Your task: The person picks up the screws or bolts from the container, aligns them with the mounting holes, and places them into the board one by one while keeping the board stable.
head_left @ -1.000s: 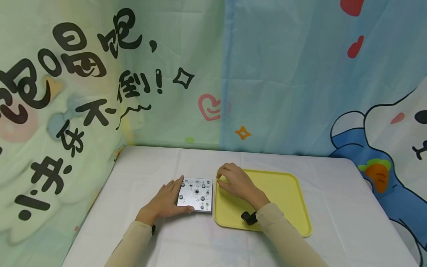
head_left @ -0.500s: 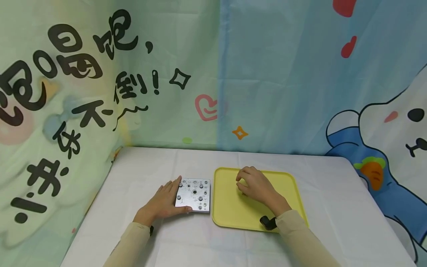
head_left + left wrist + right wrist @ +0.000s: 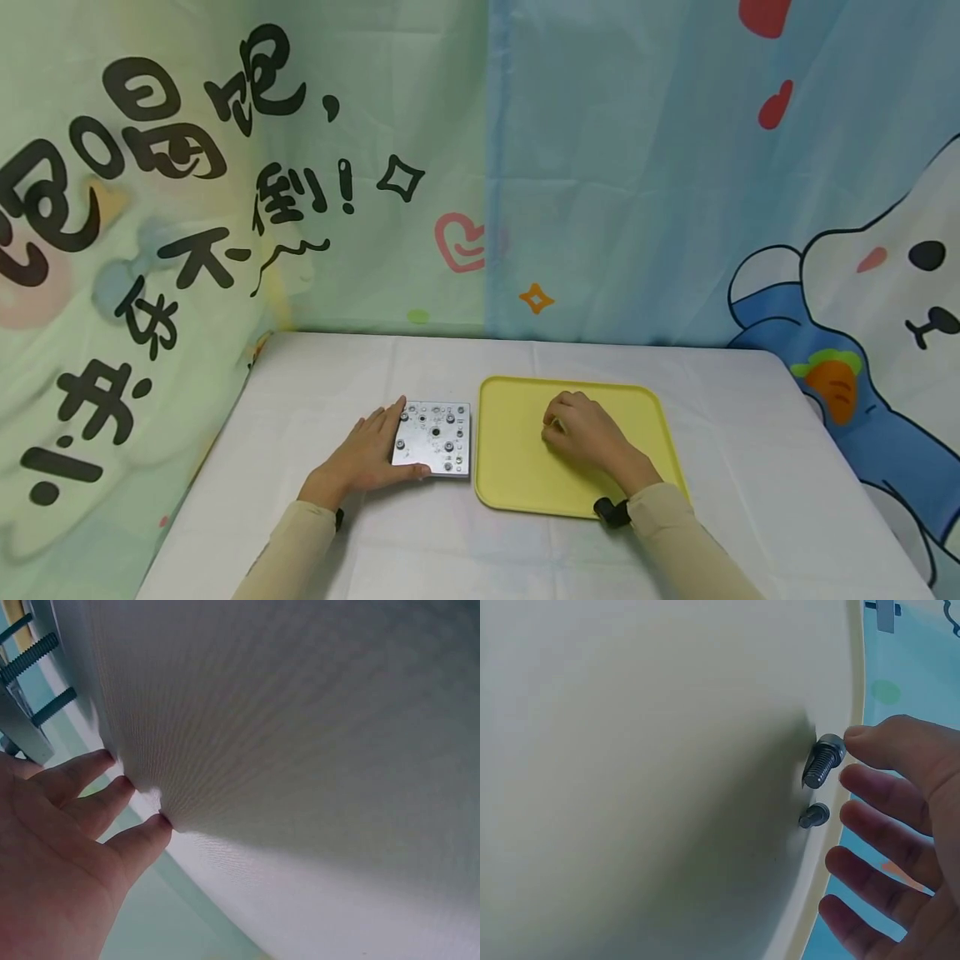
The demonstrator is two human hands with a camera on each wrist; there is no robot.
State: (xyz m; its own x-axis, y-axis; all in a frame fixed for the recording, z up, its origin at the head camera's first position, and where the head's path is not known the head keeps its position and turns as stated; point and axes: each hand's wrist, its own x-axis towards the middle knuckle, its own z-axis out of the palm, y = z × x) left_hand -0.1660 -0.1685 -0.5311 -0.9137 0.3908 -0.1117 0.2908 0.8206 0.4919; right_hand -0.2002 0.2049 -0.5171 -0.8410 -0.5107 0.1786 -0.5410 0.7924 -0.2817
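Note:
A square metal plate [image 3: 433, 437] with several bolts and holes lies on the white tablecloth. My left hand [image 3: 367, 454] rests flat at its left edge, fingers straight, thumb along the near edge. In the left wrist view the fingertips [image 3: 154, 825] press on the cloth and the plate [image 3: 21, 727] shows threaded bolts [image 3: 30, 658] sticking out. My right hand [image 3: 581, 427] is inside the yellow tray [image 3: 517, 479]. In the right wrist view two loose bolts lie on the tray [image 3: 630, 787]. The index fingertip [image 3: 870, 742] touches the head of the larger bolt [image 3: 821, 763]; the smaller bolt [image 3: 814, 817] lies beside it. The thumb is hidden.
The white-covered table [image 3: 750, 467] is backed by printed cloth curtains [image 3: 600, 167] along its far and left sides. The tray sits just right of the plate, almost touching it. A black wrist strap [image 3: 611, 510] sits at the tray's near edge.
My right hand has moved from the tray's far left corner beside the plate rightward to the middle of the tray. The left hand and plate have stayed put.

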